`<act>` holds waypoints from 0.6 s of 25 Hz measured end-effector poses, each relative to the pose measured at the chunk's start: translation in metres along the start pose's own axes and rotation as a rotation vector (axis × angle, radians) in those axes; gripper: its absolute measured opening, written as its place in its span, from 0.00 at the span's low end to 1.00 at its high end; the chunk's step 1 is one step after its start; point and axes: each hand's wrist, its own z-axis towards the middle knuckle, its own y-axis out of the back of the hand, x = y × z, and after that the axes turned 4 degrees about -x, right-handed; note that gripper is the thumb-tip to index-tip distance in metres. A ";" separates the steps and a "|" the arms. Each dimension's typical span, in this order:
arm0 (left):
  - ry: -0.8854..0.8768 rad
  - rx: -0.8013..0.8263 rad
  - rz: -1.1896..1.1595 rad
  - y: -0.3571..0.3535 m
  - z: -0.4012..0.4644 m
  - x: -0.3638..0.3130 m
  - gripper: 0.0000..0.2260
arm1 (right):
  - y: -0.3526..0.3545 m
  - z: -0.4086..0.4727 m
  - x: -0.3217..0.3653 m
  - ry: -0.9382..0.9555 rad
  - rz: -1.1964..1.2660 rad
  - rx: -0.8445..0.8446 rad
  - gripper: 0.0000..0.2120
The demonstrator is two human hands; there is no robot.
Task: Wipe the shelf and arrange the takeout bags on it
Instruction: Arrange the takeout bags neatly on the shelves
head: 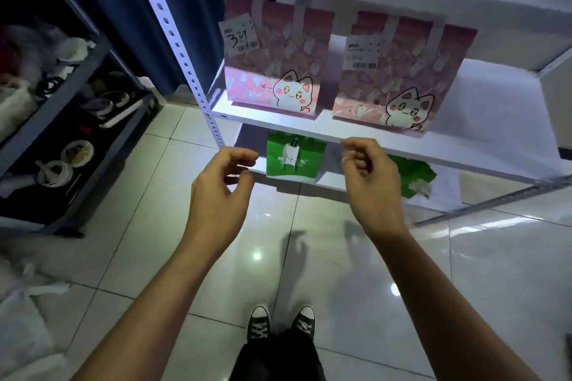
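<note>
Far to your left stands a dark rack [77, 77] full of odds and ends; it is not part of this job. Next comes the white shelf [325, 130].

On its middle board stand two pink cat bags: the left bag [272, 59] with a big number tag, and the right bag [399, 71] just beside it, tipped a little. On the board below sit a green bag [294, 158] standing up and a crumpled green bag [414, 176], partly hidden.

Your left hand [216, 189] and right hand [368, 176] hang in front of the shelf edge. Each grip is loosely curled and holds nothing. No cloth shows.

It looks like you are at the arranging step. Next you could reach down and set the crumpled green bag up straight beside the other.
</note>
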 end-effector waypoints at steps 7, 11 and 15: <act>0.188 0.078 -0.004 -0.065 0.052 0.149 0.14 | -0.085 0.026 -0.144 -0.099 -0.079 0.029 0.10; 0.208 0.143 0.018 -0.098 0.090 0.216 0.14 | -0.132 0.045 -0.206 -0.140 -0.146 -0.038 0.12; 0.273 0.193 0.062 -0.128 0.127 0.263 0.17 | -0.163 0.074 -0.260 -0.251 -0.119 -0.115 0.15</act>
